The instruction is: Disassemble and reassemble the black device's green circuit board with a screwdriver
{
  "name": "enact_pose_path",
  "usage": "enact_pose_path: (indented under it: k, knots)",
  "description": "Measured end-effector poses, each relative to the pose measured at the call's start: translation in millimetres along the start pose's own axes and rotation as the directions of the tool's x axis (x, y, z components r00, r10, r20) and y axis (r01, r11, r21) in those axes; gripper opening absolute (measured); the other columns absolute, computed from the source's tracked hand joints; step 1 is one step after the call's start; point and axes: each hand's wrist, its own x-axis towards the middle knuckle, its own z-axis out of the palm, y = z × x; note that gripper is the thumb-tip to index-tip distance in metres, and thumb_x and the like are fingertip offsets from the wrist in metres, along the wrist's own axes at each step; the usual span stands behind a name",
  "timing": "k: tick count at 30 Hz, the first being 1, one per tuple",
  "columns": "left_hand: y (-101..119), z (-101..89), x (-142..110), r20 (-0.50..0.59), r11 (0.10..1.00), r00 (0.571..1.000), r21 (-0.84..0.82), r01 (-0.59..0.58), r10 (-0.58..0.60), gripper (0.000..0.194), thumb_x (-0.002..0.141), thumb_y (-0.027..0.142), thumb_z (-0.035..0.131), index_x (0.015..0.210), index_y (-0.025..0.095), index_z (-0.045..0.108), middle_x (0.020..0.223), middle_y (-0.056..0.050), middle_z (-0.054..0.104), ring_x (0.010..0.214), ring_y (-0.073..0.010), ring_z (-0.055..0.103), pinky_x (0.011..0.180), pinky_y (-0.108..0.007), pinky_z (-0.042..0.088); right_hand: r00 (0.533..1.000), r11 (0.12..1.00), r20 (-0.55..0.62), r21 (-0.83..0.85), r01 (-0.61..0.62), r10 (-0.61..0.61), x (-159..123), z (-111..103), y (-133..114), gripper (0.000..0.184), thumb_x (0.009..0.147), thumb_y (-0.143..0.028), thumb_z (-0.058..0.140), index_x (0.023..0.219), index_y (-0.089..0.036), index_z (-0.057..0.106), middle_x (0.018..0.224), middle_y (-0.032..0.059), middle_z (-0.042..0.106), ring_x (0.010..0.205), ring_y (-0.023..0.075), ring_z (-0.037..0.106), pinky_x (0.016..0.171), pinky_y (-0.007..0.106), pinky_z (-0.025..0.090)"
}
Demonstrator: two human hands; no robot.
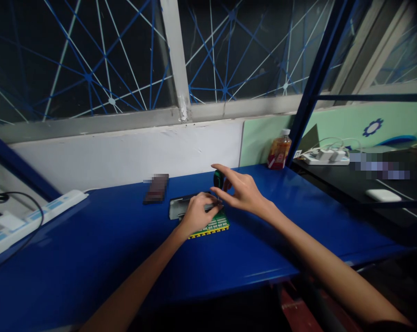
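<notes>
A green circuit board [213, 226] with a yellow edge lies on the blue table [91, 258]. My left hand [196, 213] presses down on it, fingers curled over the board and a grey metal tray [181, 206] behind it. My right hand [239, 190] grips a dark green-handled screwdriver [218, 180] upright over the board, with the index finger stretched out above the handle.
A dark flat slab [156, 189] lies behind the tray. A white power strip [32, 216] with a black cable sits far left. An orange bottle [279, 151] stands by the wall. A black side table [367, 184] on the right holds chargers and a white case.
</notes>
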Motion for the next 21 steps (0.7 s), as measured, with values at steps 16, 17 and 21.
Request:
enact_pose_path:
  k: [16,17,21]
  knots:
    - [1.2,0.3,2.3,-0.016,0.999,1.000,-0.037,-0.011,0.011,0.014,0.082,0.015,0.060,0.080,0.018,0.074,0.083,-0.006,0.074,0.081,-0.0201,0.067,0.076,-0.030,0.050,0.999,1.000,0.025,0.002,0.021,-0.022,0.9,-2.9,-4.0,0.056,0.088,-0.043,0.042,0.137,-0.016,0.037,0.098,0.0090,0.065,0.066,0.0165,0.059,0.060,0.030,0.043]
    - [0.2,0.7,2.2,-0.014,0.999,1.000,-0.037,-0.015,0.015,0.014,0.083,0.016,0.060,0.080,0.018,0.074,0.083,-0.006,0.073,0.081,-0.0201,0.067,0.077,-0.031,0.050,0.999,1.000,0.028,0.009,0.022,-0.023,0.6,-2.9,-3.8,0.055,0.088,-0.041,0.042,0.137,-0.016,0.037,0.099,0.0090,0.065,0.066,0.0165,0.059,0.061,0.031,0.043]
    - [-3.2,1.9,1.7,-0.006,0.999,1.000,-0.026,-0.024,0.024,0.015,0.083,0.016,0.059,0.083,0.019,0.074,0.084,-0.006,0.073,0.080,-0.0204,0.065,0.079,-0.031,0.050,0.998,0.999,0.055,0.051,0.016,-0.018,-0.2,-2.8,-2.4,0.054,0.086,-0.035,0.042,0.136,-0.017,0.037,0.101,0.0083,0.065,0.065,0.0156,0.060,0.063,0.031,0.045]
